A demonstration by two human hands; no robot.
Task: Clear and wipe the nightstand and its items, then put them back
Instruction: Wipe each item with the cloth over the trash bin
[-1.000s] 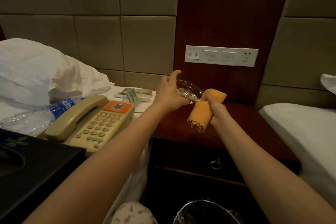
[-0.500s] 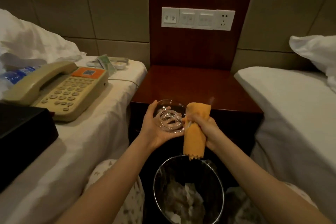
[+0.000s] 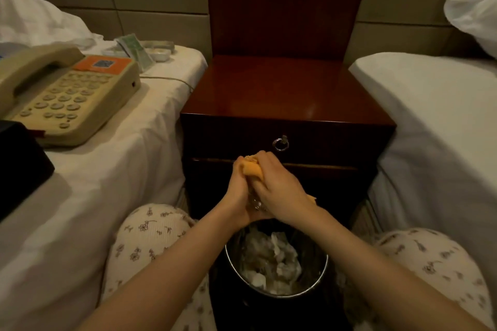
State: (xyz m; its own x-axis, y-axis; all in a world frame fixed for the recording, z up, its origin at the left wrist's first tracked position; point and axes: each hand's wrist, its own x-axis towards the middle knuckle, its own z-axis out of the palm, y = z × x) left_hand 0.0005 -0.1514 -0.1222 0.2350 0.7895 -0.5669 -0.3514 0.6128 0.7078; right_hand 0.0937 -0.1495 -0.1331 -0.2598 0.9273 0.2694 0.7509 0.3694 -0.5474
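Both hands meet at frame centre above round metal waste bin (image 3: 279, 296): left hand (image 3: 238, 197) cups clear glass dish (image 3: 256, 204), mostly hidden; right hand (image 3: 279, 191) clenches orange cloth (image 3: 251, 169) against it. Dark red wooden nightstand (image 3: 285, 88) behind.

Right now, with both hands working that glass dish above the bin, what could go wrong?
1. The glass dish is almost hidden between the left hand and the right hand, which presses the orange cloth into it; a slip would likely drop it into the bin beneath.
2. The phone sits on the bed with its cord trailing toward the nightstand; an elbow could snag it.
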